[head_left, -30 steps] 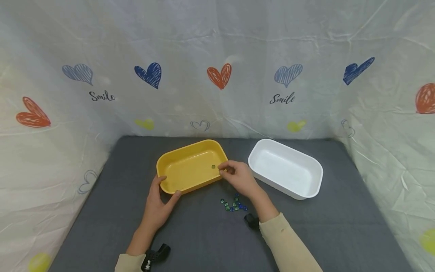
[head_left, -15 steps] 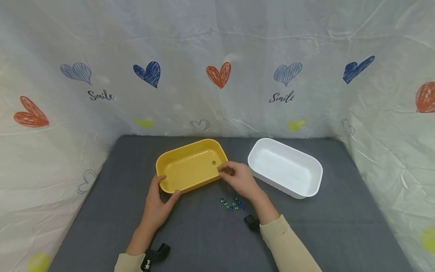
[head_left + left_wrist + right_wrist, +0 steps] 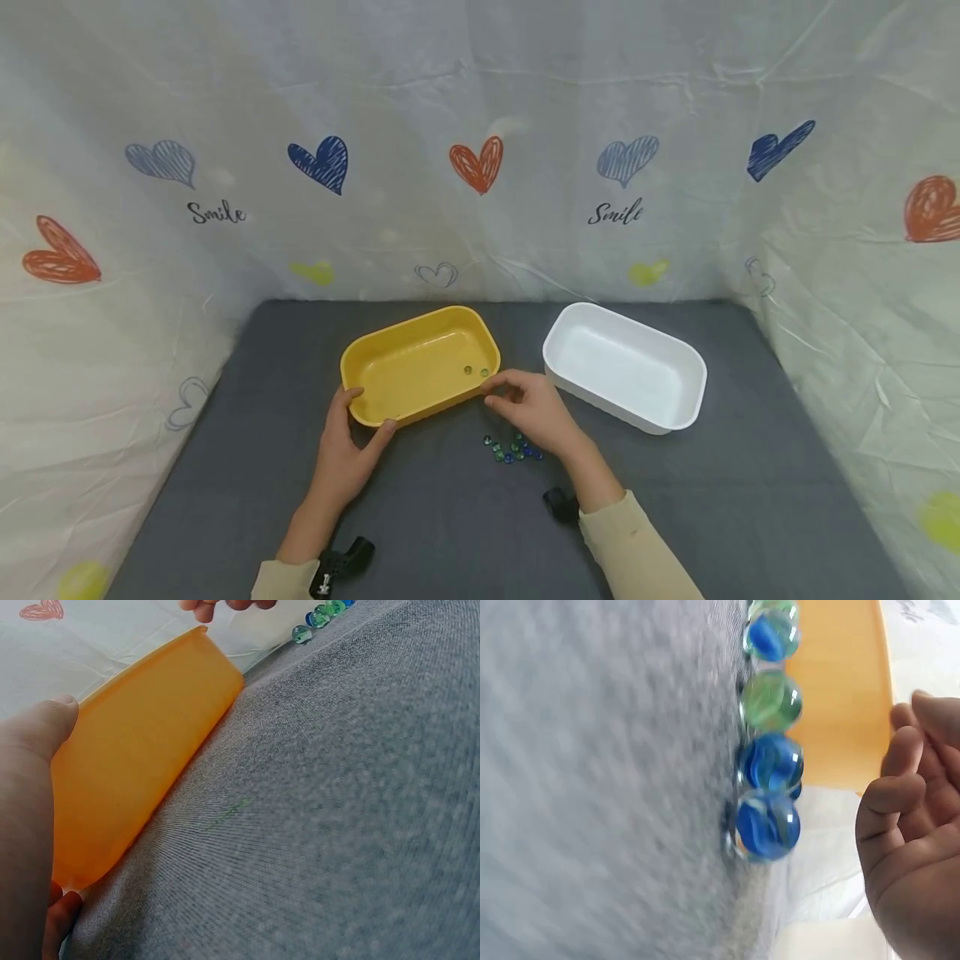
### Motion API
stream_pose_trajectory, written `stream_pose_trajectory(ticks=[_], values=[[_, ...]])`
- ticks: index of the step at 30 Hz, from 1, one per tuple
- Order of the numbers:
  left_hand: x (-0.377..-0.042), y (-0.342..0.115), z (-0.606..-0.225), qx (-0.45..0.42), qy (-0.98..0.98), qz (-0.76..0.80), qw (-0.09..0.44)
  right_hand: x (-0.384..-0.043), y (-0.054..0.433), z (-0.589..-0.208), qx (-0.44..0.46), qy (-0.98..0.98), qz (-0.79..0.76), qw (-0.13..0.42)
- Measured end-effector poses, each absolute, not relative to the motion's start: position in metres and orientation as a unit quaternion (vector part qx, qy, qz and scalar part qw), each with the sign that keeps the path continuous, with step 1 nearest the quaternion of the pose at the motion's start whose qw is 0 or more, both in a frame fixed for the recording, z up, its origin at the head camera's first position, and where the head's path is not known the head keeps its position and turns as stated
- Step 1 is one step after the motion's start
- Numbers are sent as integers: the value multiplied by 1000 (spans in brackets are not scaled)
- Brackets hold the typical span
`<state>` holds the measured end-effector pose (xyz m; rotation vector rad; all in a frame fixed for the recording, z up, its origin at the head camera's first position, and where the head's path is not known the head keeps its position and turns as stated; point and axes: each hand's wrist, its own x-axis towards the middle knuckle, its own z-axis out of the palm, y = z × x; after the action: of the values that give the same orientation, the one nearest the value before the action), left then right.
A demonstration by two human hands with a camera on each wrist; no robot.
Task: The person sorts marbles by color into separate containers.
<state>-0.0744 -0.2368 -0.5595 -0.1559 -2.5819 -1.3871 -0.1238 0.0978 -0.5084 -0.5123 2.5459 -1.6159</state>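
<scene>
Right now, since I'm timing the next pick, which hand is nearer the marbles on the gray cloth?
Right. The right hand is just beyond the marbles, by the yellow tray; the left hand is farther left, holding that tray's near-left corner.

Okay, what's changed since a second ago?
A second marble now lies in the yellow tray, apparently let go by the right hand, whose fingers have eased back toward the loose marbles. The first marble has shifted slightly. The left hand still grips the yellow tray; white tray and loose marbles stayed.
</scene>
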Motion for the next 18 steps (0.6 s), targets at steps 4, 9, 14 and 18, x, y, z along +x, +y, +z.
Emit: stream_pose_trajectory(ticks=[4, 9, 14, 18], values=[[-74, -237, -559, -55, -876, -467, 109, -117, 97, -512, -168, 832, -526, 62], [-75, -238, -560, -57, -879, -461, 109, -111, 95, -515, -171, 830, -523, 88], [-75, -238, -560, -57, -878, -462, 110, -107, 96, -518, -186, 832, -512, 103], [-75, -237, -560, -56, -879, -460, 112, -104, 98, -522, -202, 839, -491, 119]])
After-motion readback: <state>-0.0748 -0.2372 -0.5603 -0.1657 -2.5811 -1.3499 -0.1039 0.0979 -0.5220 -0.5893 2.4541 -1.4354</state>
